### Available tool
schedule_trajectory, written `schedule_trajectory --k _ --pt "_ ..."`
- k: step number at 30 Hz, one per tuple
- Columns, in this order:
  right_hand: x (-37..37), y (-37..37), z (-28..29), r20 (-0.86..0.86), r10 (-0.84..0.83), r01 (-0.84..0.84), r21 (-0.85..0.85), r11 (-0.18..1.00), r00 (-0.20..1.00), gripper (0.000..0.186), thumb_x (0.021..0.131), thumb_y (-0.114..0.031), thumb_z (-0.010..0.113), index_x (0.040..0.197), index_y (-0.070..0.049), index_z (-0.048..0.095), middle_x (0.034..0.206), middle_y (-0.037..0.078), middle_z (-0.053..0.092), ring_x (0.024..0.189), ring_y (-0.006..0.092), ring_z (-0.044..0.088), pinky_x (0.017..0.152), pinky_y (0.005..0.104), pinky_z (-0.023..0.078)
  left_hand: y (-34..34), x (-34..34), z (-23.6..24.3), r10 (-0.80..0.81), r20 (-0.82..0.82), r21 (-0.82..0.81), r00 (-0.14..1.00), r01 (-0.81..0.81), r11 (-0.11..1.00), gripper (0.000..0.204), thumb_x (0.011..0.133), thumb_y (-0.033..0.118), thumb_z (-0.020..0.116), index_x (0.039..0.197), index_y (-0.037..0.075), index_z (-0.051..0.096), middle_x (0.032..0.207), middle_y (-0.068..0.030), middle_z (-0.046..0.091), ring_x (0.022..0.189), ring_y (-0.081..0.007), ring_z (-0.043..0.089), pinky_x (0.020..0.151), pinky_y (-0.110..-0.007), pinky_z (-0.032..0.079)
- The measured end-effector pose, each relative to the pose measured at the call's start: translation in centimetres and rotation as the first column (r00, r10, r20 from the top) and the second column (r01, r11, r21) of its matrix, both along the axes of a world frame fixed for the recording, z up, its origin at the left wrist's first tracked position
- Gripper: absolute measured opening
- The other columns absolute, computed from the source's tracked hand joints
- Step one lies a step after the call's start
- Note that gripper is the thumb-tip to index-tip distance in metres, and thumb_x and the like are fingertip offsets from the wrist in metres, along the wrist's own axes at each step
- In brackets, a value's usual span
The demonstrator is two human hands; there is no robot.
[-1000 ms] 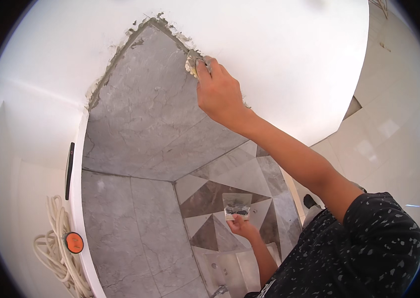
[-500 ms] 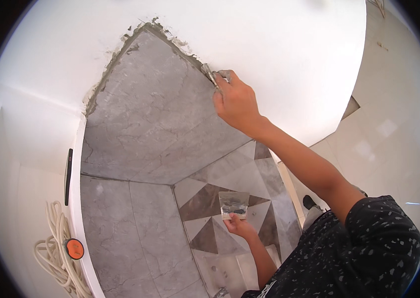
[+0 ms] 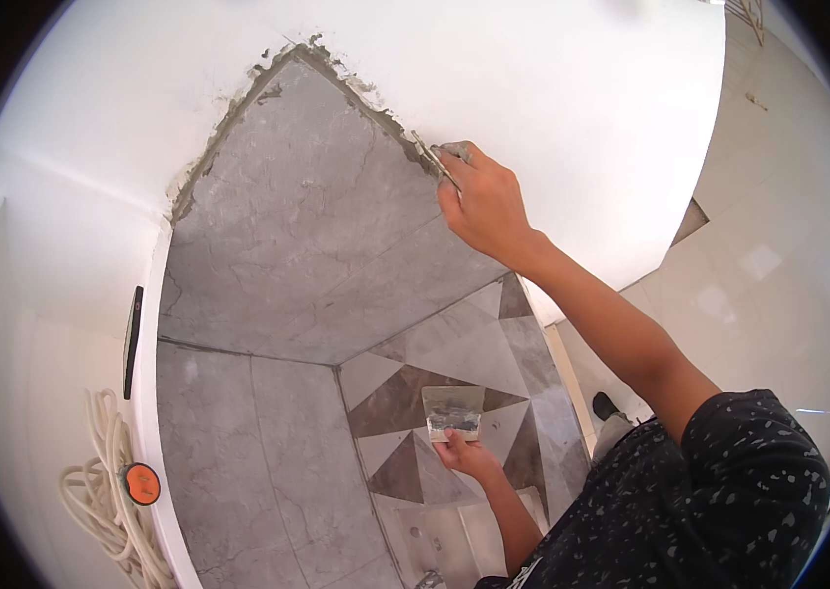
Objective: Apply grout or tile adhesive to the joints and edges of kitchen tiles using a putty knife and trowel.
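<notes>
My right hand (image 3: 489, 201) grips a thin metal putty knife (image 3: 432, 160). Its tip rests on the rough grey mortar line (image 3: 361, 103) where grey marbled wall tiles (image 3: 317, 206) meet the white wall (image 3: 592, 108). Lower down, my left hand (image 3: 466, 457) holds a wide, flat scraper (image 3: 452, 404) by its lower edge, thumb on top. Grey paste is smeared over the scraper's face. The fingers under it are mostly hidden.
A coil of cream cable (image 3: 106, 491) and an orange round disc (image 3: 143, 484) are at the lower left. A narrow black object (image 3: 133, 344) stands by the white edge. Brown, grey and white triangle-patterned tiles (image 3: 405, 402) lie below. A pale washbasin-like fixture (image 3: 449, 535) shows at the bottom.
My right hand and the putty knife have slid slightly right and down along the mortar line. The left hand with the scraper has shifted a little left and down in view.
</notes>
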State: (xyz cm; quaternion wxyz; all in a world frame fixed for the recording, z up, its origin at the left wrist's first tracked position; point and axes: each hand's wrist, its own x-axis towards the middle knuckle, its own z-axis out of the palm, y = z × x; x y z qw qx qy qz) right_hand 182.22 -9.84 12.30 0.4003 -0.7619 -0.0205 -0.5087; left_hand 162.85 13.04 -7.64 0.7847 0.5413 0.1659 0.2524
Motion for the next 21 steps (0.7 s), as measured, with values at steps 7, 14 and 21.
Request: schedule_trajectory --k 7,14,21 --pt "0.7 2.2 0.8 0.025 -0.126 0.127 -0.047 0.991 0.992 0.03 0.069 -0.002 0.055 0.098 0.006 0.06 0.085 0.017 0.056 0.062 0.0289 0.057 0.056 0.0354 0.047 0.9 -0.9 -1.6 0.04 0.018 0.055 0.999 -0.041 0.998 0.035 0.088 0.019 0.055 0.111 -0.006 0.046 0.106 -0.014 0.052 0.093 -0.0202 0.054 0.076 -0.033 0.05" --pt "0.8 0.9 1.4 -0.004 -0.01 0.01 -0.013 1.0 1.0 0.029 0.069 -0.004 0.056 0.097 0.003 0.061 0.081 0.015 0.056 0.064 0.028 0.055 0.055 0.0371 0.045 0.6 -1.4 -0.7 -0.011 -0.053 -0.002 0.999 0.011 1.0 0.034 0.088 0.017 0.054 0.113 -0.005 0.045 0.108 -0.0139 0.052 0.095 -0.021 0.054 0.078 -0.032 0.05" --pt "-5.4 2.3 -2.6 -0.124 0.363 -0.383 -0.318 0.867 0.924 0.028 0.07 -0.009 0.057 0.098 -0.006 0.061 0.087 0.012 0.056 0.072 0.0266 0.056 0.054 0.0368 0.045 -0.2 -0.3 3.1 -0.133 -0.13 -0.293 0.983 0.09 0.952 0.034 0.087 0.016 0.05 0.115 -0.002 0.046 0.111 -0.0109 0.054 0.096 -0.0244 0.057 0.074 -0.033 0.052"
